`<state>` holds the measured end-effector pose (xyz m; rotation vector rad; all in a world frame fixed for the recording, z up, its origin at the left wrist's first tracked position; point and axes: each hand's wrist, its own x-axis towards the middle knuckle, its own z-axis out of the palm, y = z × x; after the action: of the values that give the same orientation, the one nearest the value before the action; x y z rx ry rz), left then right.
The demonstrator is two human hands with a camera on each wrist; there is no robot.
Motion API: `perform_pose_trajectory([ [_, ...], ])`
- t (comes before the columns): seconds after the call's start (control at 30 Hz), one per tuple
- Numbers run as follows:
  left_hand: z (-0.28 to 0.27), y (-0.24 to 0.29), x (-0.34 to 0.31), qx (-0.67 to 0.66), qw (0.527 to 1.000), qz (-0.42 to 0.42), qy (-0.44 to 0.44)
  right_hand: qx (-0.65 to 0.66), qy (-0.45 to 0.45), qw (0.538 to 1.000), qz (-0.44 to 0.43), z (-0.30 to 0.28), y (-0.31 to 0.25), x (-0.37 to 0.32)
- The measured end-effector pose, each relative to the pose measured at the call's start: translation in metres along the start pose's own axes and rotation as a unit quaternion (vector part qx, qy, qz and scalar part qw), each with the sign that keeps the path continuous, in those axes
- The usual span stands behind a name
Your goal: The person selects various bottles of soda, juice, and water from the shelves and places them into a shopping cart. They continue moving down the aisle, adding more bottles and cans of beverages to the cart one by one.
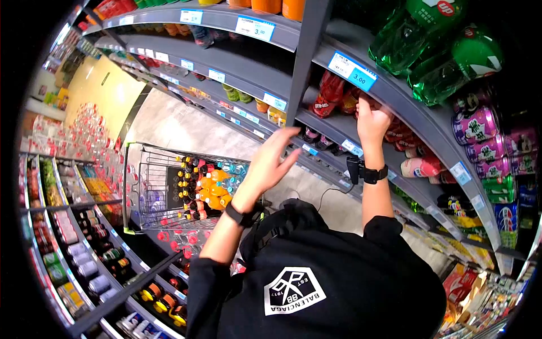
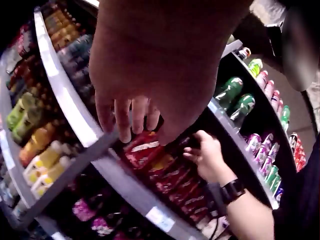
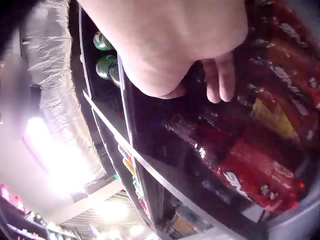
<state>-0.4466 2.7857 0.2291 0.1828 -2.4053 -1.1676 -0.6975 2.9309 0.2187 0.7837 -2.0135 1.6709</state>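
Red drink bottles marked STING [image 1: 329, 96] lie on a shelf in front of me. My right hand [image 1: 374, 121] reaches in among them, its fingertips partly hidden by the price label in the head view. Relaxed fingers of that right hand [image 3: 175, 45] hang above a red bottle [image 3: 265, 172] with nothing gripped. Out in front of the shelf, my left hand [image 1: 268, 164] has its fingers spread and holds nothing. From the left wrist view, the left hand [image 2: 145, 85] overlaps the front red bottles [image 2: 145, 147], and the right hand [image 2: 207, 157] is behind them.
A shopping cart [image 1: 132, 186] stands at left with dark-capped, orange and blue bottles [image 1: 214, 186] inside. Green 7UP bottles [image 1: 418, 31] occupy the shelf above, and purple cans [image 1: 477, 127] are at right. A grey upright [image 1: 305, 62] divides the shelves. Stacked clear bottles [image 1: 90, 135] stand beyond the cart.
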Motion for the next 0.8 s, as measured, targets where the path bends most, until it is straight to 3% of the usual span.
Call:
perform_pose_trajectory([
  [0.07, 0.009, 0.028, 0.043, -0.116, 0.992, -0.044, 0.000, -0.062, -0.031, 0.997, -0.020, 0.005, -0.004, 0.011],
  [0.1, 0.022, 0.026, 0.064, -0.104, 0.994, -0.007, 0.040, -0.040, -0.023, 0.998, 0.033, 0.009, -0.008, 0.013],
  [0.13, 0.033, 0.023, 0.085, -0.091, 0.992, 0.032, 0.079, -0.033, -0.029, 0.999, 0.026, 0.011, -0.014, 0.016],
  [0.2, 0.045, 0.024, 0.120, -0.092, 0.991, 0.001, 0.098, -0.064, -0.032, 0.994, -0.087, 0.010, -0.027, 0.022],
  [0.23, 0.051, 0.018, 0.134, 0.007, 0.985, 0.071, 0.158, -0.057, -0.056, 0.996, -0.027, 0.008, -0.026, 0.021],
  [0.33, 0.052, 0.029, 0.150, -0.010, 0.994, -0.048, 0.094, -0.090, -0.021, 0.993, -0.073, 0.006, -0.038, 0.011],
  [0.37, 0.053, 0.031, 0.147, -0.020, 0.993, -0.072, 0.097, -0.134, -0.002, 0.973, -0.189, 0.003, -0.040, 0.012],
  [0.4, 0.053, 0.031, 0.140, -0.022, 0.991, -0.079, 0.107, -0.129, -0.012, 0.972, -0.195, 0.000, -0.042, 0.008],
  [0.47, 0.052, 0.030, 0.121, -0.039, 0.984, 0.003, 0.176, -0.059, -0.116, 0.989, 0.067, -0.007, -0.050, -0.002],
  [0.5, 0.049, 0.033, 0.107, -0.048, 0.981, -0.014, 0.185, -0.070, -0.119, 0.990, 0.027, -0.011, -0.052, -0.003],
  [0.53, 0.045, 0.034, 0.091, -0.073, 0.982, -0.044, 0.167, -0.058, -0.075, 0.993, -0.070, -0.008, -0.044, -0.004],
  [0.6, 0.035, 0.037, 0.054, -0.109, 0.978, -0.026, 0.175, 0.020, -0.079, 0.997, 0.001, -0.011, -0.040, -0.011],
  [0.63, 0.029, 0.045, 0.030, -0.166, 0.971, -0.081, 0.149, -0.029, -0.069, 0.996, -0.040, -0.017, -0.041, -0.015],
  [0.67, 0.029, 0.037, 0.011, -0.074, 0.972, 0.049, 0.217, -0.079, -0.028, 0.990, -0.113, -0.020, -0.047, -0.021],
  [0.73, 0.016, 0.050, -0.029, -0.088, 0.963, 0.077, 0.243, -0.037, 0.000, 0.991, -0.125, -0.022, -0.059, -0.035],
  [0.8, -0.001, 0.049, -0.079, -0.066, 0.988, -0.032, 0.138, 0.002, -0.023, 0.984, -0.176, -0.022, -0.074, -0.048],
])
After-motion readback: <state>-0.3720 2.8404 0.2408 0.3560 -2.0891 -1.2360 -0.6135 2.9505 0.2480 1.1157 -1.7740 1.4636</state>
